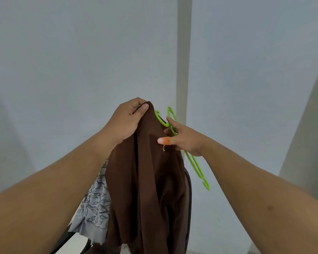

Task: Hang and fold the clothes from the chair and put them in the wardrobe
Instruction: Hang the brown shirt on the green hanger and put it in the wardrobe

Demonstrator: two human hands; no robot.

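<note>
Evidently early on: the left hand pinches the top of the brown garment held up centre, while the right hand grips a green hanger just right of it — not yet inside. A patterned cloth waits lower left — hanging, folding, wardrobe all remain.

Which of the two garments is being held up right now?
The plain brown garment, pinched at its top by the left hand; the grey leaf-print one lies behind it, untouched.

hanger right of garment
</note>
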